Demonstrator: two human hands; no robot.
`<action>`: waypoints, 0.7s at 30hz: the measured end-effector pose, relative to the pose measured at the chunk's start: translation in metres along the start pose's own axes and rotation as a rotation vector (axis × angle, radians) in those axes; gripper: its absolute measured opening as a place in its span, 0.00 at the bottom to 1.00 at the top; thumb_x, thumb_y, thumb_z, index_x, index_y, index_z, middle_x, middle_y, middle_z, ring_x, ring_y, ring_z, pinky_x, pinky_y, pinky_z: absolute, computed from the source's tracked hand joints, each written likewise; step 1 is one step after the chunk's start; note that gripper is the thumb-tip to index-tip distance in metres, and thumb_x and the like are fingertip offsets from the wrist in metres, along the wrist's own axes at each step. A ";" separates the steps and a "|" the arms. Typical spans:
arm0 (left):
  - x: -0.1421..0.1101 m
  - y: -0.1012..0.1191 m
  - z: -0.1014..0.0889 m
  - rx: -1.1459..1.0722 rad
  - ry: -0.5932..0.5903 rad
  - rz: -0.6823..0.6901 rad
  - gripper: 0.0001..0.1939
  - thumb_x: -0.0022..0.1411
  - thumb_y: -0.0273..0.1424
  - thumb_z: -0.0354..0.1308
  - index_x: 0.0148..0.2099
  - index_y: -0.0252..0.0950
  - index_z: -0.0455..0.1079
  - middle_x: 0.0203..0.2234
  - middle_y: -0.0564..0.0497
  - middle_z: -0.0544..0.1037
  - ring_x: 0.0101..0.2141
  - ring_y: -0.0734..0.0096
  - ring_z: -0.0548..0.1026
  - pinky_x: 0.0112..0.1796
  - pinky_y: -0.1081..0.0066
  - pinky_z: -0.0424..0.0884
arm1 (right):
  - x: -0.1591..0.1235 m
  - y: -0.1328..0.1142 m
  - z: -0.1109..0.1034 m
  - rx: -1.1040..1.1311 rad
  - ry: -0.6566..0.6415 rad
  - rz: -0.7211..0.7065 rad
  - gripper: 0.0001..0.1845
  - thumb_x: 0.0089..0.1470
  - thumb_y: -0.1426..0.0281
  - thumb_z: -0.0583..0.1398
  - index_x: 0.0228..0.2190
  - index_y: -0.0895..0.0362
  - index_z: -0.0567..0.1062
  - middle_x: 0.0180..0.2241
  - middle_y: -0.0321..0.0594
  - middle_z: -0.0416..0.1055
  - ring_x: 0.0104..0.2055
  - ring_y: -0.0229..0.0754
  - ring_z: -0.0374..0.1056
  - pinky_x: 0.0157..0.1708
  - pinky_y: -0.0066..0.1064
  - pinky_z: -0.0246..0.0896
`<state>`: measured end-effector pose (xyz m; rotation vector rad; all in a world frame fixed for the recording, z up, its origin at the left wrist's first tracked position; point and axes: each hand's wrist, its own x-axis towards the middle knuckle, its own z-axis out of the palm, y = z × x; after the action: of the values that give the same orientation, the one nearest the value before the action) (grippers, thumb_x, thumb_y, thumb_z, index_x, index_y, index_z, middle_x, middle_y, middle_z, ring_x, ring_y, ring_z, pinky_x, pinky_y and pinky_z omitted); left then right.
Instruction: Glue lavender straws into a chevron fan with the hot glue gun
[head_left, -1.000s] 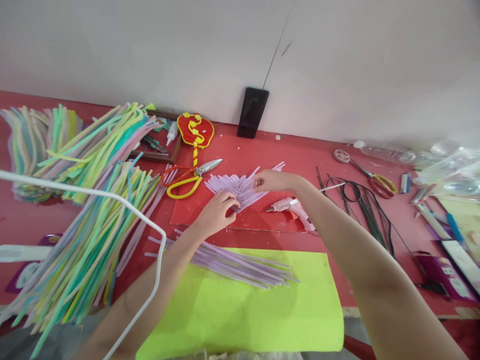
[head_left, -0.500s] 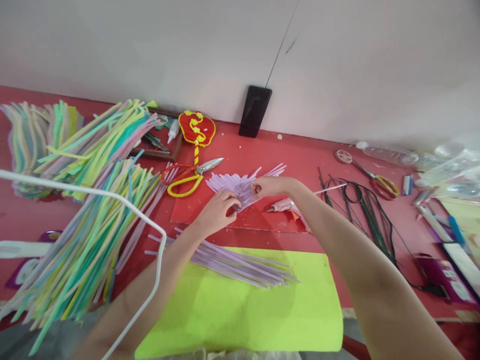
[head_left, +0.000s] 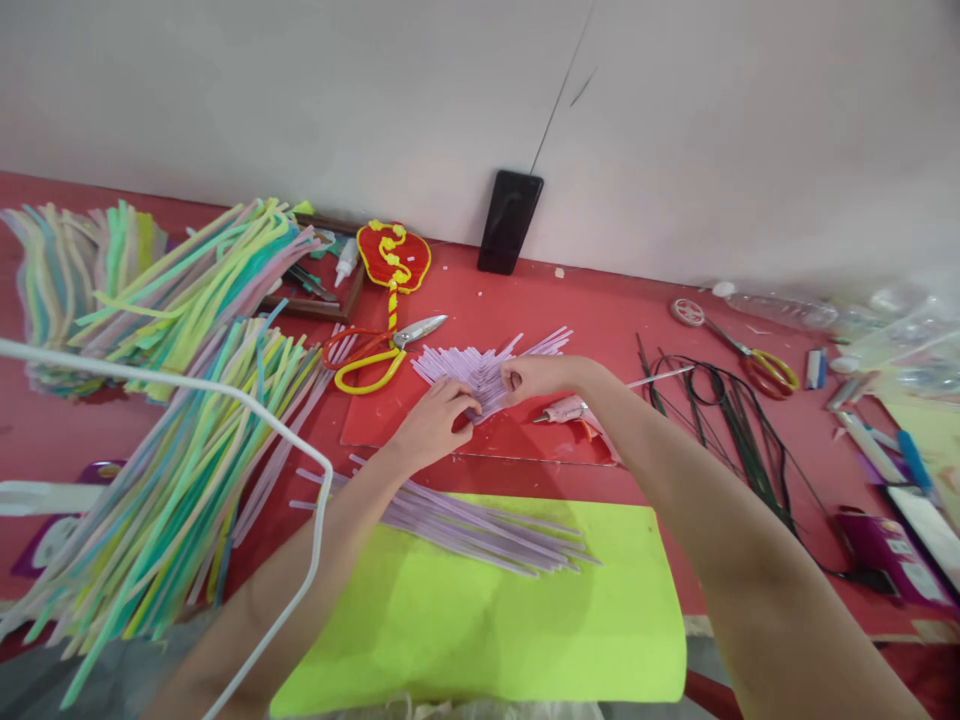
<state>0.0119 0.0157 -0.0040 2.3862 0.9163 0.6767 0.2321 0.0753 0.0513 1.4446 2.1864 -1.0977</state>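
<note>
A leaf-like piece of woven lilac pipe cleaners lies on a red board in the middle of the table. My left hand rests at its lower left edge, with fingers and thumb bent onto the strands. At the right edge, my right hand pinches, its fingertips closed on the strands. Exactly which strand sits between them is hidden. Just right of the piece lies a pink glue gun. Nearer to me, loose lilac pipe cleaners are spread across a yellow-green sheet.
Bundles of coloured pipe cleaners cover the left side. Scissors lie open beside a red-and-yellow fan-shaped ornament. A phone leans on the wall. Black cords and more scissors lie right. A white bar crosses the left foreground.
</note>
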 end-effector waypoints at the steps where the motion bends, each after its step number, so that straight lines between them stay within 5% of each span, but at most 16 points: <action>1: 0.000 0.000 0.000 0.000 0.000 -0.001 0.10 0.55 0.21 0.57 0.40 0.38 0.69 0.40 0.49 0.71 0.47 0.63 0.68 0.51 0.59 0.66 | 0.000 -0.001 0.000 -0.015 0.007 0.009 0.11 0.40 0.66 0.63 0.26 0.55 0.66 0.26 0.34 0.65 0.28 0.36 0.58 0.27 0.29 0.50; 21: 0.000 0.001 0.000 0.013 0.002 0.004 0.10 0.55 0.20 0.57 0.40 0.37 0.69 0.40 0.48 0.71 0.47 0.63 0.67 0.52 0.59 0.66 | 0.009 0.019 -0.003 0.063 -0.087 -0.047 0.11 0.39 0.68 0.61 0.30 0.54 0.70 0.34 0.39 0.72 0.35 0.41 0.65 0.33 0.30 0.58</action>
<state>0.0119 0.0150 -0.0036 2.3998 0.9203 0.6764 0.2450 0.0869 0.0400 1.3506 2.1531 -1.2321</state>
